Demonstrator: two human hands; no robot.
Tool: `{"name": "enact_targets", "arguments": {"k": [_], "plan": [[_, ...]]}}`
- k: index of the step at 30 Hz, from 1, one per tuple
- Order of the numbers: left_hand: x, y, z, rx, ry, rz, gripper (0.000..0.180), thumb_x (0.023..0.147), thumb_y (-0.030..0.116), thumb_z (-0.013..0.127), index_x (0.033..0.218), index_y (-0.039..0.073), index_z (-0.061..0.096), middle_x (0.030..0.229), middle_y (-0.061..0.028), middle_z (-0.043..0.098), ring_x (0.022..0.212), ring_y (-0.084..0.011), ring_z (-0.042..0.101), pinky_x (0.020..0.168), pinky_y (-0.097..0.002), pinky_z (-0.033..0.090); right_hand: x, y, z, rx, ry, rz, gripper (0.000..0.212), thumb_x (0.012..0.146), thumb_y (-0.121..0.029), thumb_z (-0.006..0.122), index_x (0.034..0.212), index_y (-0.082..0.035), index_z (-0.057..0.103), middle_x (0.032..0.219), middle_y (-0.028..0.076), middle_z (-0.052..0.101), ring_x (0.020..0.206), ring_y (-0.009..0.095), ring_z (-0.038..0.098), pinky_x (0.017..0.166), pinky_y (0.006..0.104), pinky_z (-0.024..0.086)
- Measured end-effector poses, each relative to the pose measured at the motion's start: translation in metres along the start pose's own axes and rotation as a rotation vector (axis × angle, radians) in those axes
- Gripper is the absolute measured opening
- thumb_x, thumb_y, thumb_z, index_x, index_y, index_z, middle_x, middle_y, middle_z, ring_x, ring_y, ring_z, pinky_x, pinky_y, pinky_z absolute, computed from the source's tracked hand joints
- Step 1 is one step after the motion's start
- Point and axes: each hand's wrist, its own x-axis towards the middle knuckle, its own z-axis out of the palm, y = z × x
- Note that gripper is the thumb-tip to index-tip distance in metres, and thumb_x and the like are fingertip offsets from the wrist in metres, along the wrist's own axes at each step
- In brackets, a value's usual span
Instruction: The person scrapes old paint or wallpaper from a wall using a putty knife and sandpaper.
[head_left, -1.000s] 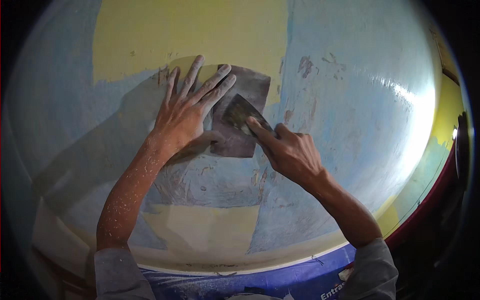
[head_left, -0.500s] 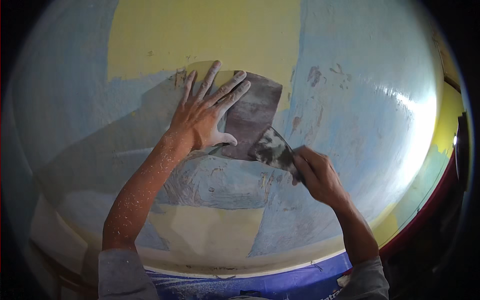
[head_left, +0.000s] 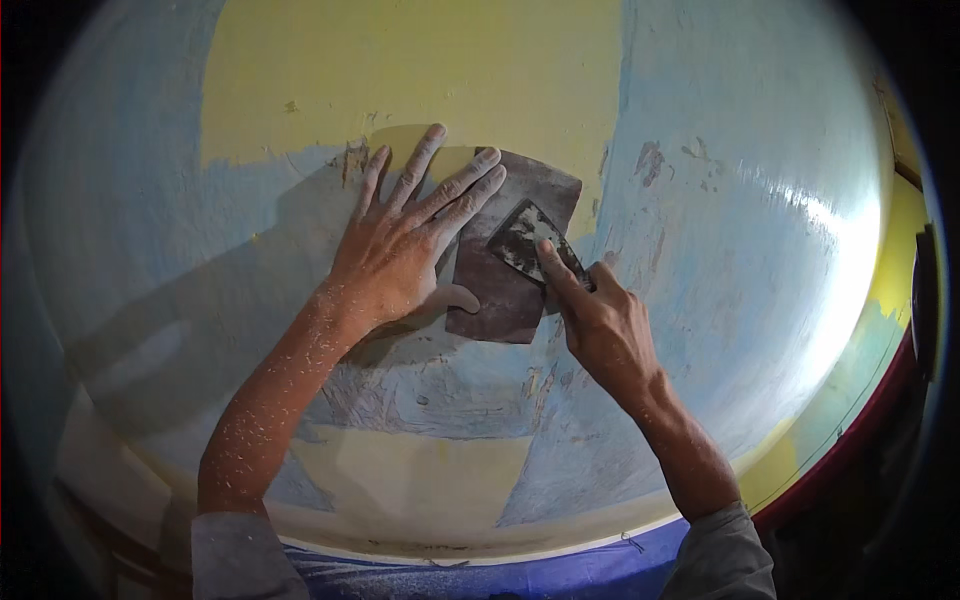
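Observation:
A dark brown sheet that looks like sandpaper (head_left: 500, 309) lies against the painted wall. My left hand (head_left: 408, 235), dusty at the fingertips, is spread flat with its fingers and thumb overlapping the sheet's left edge, pressing it to the wall. In my right hand (head_left: 603, 330) is a putty knife (head_left: 520, 240) with a stained, wide blade. The blade rests on or just over the middle of the sheet, and my index finger lies along it. My right palm hides the handle.
The wall (head_left: 750, 300) is patchy light blue, with a large yellow area (head_left: 420, 70) above and a paler yellow patch (head_left: 420, 475) below. Scraped, peeling marks (head_left: 390, 400) run under the sheet. Blue sheeting (head_left: 480, 578) is along the bottom, and a dark red edge (head_left: 850, 460) curves at the right.
My right hand has carried the putty knife from the sheet's lower right corner up to its middle, index finger now on the blade. My left hand stays spread on the sheet.

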Motion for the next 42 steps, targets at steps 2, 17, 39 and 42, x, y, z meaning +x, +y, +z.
{"name": "enact_targets", "arguments": {"k": [2, 17, 39, 42], "plan": [[0.002, -0.001, -0.015, -0.076, -0.04, -0.007, 0.126, 0.054, 0.073, 0.077, 0.159, 0.031, 0.021, 0.166, 0.008, 0.019, 0.154, -0.0291, 0.008, 0.122, -0.0648, 0.007, -0.009, 0.003, 0.0, -0.021, -0.048, 0.022, 0.061, 0.092, -0.009, 0.064, 0.149, -0.024, 0.048, 0.085, 0.015, 0.057, 0.056, 0.026, 0.06, 0.046, 0.0407, 0.049], [-0.001, 0.005, -0.029, -0.161, -0.121, -0.047, 0.133, 0.048, 0.062, 0.087, 0.159, 0.029, 0.021, 0.166, 0.0086, 0.019, 0.154, -0.0289, 0.008, 0.122, -0.0645, 0.008, -0.012, -0.006, 0.005, 0.013, -0.076, -0.014, 0.062, 0.092, -0.01, 0.062, 0.15, -0.021, 0.045, 0.081, 0.017, 0.059, 0.051, 0.026, 0.057, 0.044, 0.0406, 0.048], [0.006, 0.006, -0.023, -0.144, -0.107, -0.031, 0.137, 0.05, 0.064, 0.086, 0.161, 0.03, 0.012, 0.167, 0.0082, 0.013, 0.155, -0.028, 0.003, 0.124, -0.0626, 0.005, -0.084, -0.025, -0.014, 0.271, -0.12, 0.328, 0.058, 0.095, -0.016, 0.062, 0.149, -0.028, 0.047, 0.068, 0.016, 0.058, 0.049, 0.029, 0.057, 0.048, 0.0421, 0.048], [-0.003, 0.001, -0.026, -0.132, -0.093, -0.034, 0.137, 0.049, 0.064, 0.086, 0.16, 0.03, 0.014, 0.167, 0.0084, 0.014, 0.155, -0.0286, 0.003, 0.123, -0.0627, 0.006, -0.023, -0.038, -0.012, 0.205, 0.018, 0.203, 0.059, 0.094, -0.014, 0.062, 0.149, -0.026, 0.047, 0.068, 0.016, 0.058, 0.051, 0.03, 0.059, 0.048, 0.0429, 0.048]]}}
